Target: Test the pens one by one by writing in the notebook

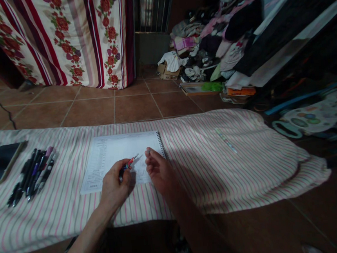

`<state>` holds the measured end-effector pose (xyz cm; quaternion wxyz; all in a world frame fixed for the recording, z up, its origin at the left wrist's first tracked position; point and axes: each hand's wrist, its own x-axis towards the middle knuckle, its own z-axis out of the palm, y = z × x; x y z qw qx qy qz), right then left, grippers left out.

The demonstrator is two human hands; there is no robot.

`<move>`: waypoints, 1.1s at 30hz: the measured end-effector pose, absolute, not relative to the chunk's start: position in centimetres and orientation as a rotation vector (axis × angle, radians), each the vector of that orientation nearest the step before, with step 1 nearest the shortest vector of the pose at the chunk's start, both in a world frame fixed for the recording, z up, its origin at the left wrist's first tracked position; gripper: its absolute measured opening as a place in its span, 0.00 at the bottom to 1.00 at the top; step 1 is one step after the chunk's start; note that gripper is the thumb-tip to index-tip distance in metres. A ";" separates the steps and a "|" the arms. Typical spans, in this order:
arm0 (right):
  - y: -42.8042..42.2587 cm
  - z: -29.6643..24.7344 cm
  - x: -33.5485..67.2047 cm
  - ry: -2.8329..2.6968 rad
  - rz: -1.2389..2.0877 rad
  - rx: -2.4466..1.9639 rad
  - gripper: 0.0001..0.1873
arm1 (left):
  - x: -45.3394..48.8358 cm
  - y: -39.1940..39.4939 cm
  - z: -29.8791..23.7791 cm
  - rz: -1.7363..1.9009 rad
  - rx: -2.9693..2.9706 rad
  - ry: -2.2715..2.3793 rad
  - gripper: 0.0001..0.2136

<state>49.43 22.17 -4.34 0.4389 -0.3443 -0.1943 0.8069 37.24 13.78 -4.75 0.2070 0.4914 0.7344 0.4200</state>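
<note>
My left hand (116, 182) is closed around a pen (130, 162) with a red, patterned barrel, its thin tip pointing up and to the right. Facing it, my right hand (159, 170) has thumb and forefinger pinched together on a small greyish piece, too small to name. Both hands are just above a spiral notebook (123, 144), open at a white page with printing down its left side and faint handwriting near the right hand. The pen tip and the pinched fingers are apart. My left palm hides part of the pen.
Several pens (33, 173) lie bundled at the left, beside a dark phone (2, 162). A slim, pale patterned stick (226, 140) rests on the striped cloth (195, 159) to the right. Beyond are a tiled floor (134, 106), a floral curtain (81, 39) and heaped clothes (208, 40).
</note>
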 end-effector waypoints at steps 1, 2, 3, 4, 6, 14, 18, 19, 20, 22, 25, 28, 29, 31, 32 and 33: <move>22.3 -4.3 49.5 -0.408 2.046 -0.853 0.08 | 37.3 13.8 -4.7 1.168 1.372 2.044 0.14; 22.4 -4.3 49.5 -0.326 2.084 -0.858 0.07 | 37.3 13.8 -4.7 1.167 1.375 2.044 0.14; 22.5 -4.2 49.5 -0.256 2.116 -0.864 0.06 | 37.3 13.8 -4.8 1.168 1.379 2.046 0.14; 22.6 -4.1 49.5 -0.223 2.145 -0.852 0.06 | 37.2 13.8 -4.8 1.170 1.382 2.048 0.14; 22.7 -3.9 49.6 -0.176 2.190 -0.829 0.05 | 37.2 13.9 -4.9 1.178 1.388 2.052 0.14; 23.0 -3.6 50.0 0.010 2.392 -0.696 0.07 | 37.2 13.8 -4.9 1.175 1.389 2.063 0.14; 23.0 -3.6 50.1 0.074 2.449 -0.639 0.08 | 37.3 13.8 -4.8 1.167 1.385 2.061 0.14; 23.1 -3.6 50.2 0.091 2.456 -0.628 0.08 | 37.3 13.8 -4.8 1.163 1.385 2.060 0.14; 23.1 -3.6 50.2 0.107 2.462 -0.618 0.08 | 37.3 13.8 -4.8 1.158 1.384 2.057 0.14; 23.1 -3.6 50.3 0.121 2.467 -0.606 0.07 | 37.3 13.8 -4.8 1.155 1.385 2.053 0.14; 23.2 -3.7 50.4 0.073 2.472 -0.606 0.05 | 37.4 13.9 -4.9 1.165 1.397 2.055 0.14; 23.2 -3.6 50.5 0.046 2.477 -0.597 0.04 | 37.5 13.9 -4.9 1.154 1.411 2.066 0.14; 23.2 -3.5 50.6 0.055 2.481 -0.592 0.04 | 37.6 14.0 -4.9 1.147 1.414 2.067 0.14; 23.2 -3.4 50.6 0.085 2.486 -0.588 0.04 | 37.6 14.0 -4.7 1.138 1.416 2.065 0.14; 23.2 -3.3 50.6 0.103 2.487 -0.587 0.04 | 37.7 14.1 -4.7 1.136 1.415 2.063 0.14; 23.1 -3.2 50.7 0.124 2.489 -0.586 0.05 | 37.7 14.1 -4.6 1.135 1.414 2.060 0.14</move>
